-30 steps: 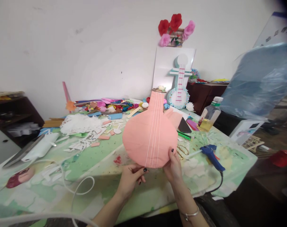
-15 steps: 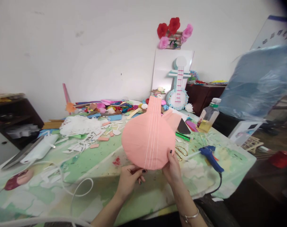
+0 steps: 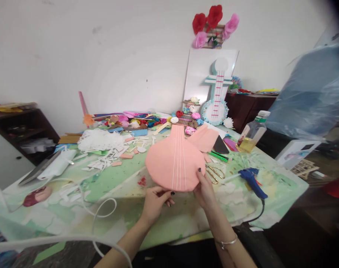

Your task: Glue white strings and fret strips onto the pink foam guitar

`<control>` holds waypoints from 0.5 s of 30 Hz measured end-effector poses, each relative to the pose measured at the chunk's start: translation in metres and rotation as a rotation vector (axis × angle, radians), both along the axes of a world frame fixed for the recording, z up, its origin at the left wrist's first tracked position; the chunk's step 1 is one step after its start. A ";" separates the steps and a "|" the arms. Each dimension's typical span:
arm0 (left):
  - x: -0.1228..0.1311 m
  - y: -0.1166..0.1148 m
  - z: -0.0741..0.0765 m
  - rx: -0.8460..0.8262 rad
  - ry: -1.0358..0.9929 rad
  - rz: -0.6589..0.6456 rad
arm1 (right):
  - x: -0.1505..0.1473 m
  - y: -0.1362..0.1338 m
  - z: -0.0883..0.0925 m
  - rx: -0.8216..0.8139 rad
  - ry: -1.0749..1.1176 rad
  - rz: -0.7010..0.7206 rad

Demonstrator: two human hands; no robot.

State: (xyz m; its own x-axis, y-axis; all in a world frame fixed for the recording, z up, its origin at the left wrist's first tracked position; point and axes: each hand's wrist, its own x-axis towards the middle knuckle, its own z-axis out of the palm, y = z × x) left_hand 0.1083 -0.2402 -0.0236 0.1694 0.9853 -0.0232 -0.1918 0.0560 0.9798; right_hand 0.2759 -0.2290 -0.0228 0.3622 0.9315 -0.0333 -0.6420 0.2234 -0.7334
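Note:
A pink paper-covered model lute, with a round body, a short neck and several white strings running down its front, is held up over the table. My right hand grips its lower right edge, thumb on the front and fingers behind. At the bottom edge, my left hand pinches the rim with its fingers partly tucked underneath. Just right of the lute lie gold-handled scissors, partly hidden, and a green pen or knife. Behind it rests a folded pink sheet.
A blue glue gun and a bottle of yellow liquid stand on the right. White paper strips and scraps lie to the left, near a white cable. A pale blue model instrument leans at the back.
The lute's neck has tipped away from me, so its body looks flatter. Both hands keep their hold. The view has shifted, with background things now slightly further right and higher.

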 end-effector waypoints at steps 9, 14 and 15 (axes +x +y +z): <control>0.012 -0.014 -0.017 -0.097 -0.112 0.073 | 0.012 0.000 0.003 -0.185 -0.180 0.120; 0.020 -0.017 -0.025 -0.108 -0.121 0.145 | 0.028 -0.023 0.011 -0.263 -0.442 0.118; 0.021 -0.017 -0.026 -0.100 -0.118 0.149 | 0.035 -0.029 0.013 -0.280 -0.515 0.077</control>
